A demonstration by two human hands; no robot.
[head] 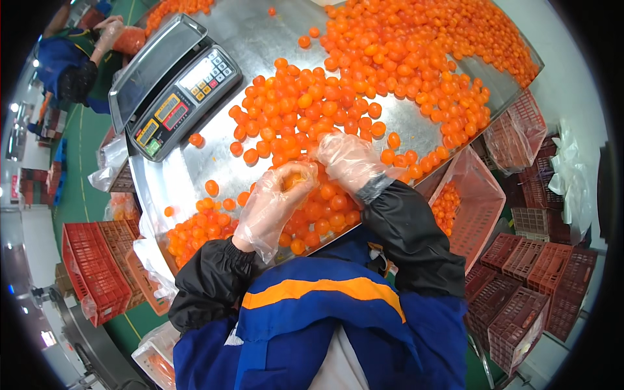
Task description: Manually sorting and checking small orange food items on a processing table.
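Note:
Both my hands wear clear plastic gloves over the steel table [214, 163]. Curled fingers close my left hand [280, 197] around an orange fruit [295, 181], partly hidden in the palm. Beside it, my right hand [348, 158] reaches in from the right, touching the heap of small round orange fruits [297, 109], which look like cherry tomatoes. Its fingertips point down among the fruits, so its grip is hidden. More fruits [321, 209] lie under and between my wrists, up to the table's near edge. Another group of fruits [200, 229] rests left of my left wrist.
A digital scale [183, 92] with a metal pan stands at left. The largest fruit heap [404, 53] covers the table's far right. A pink crate [480, 204] with fruits is by the right edge. Red crates [95, 268] stand at lower left; another person [73, 63] works at upper left.

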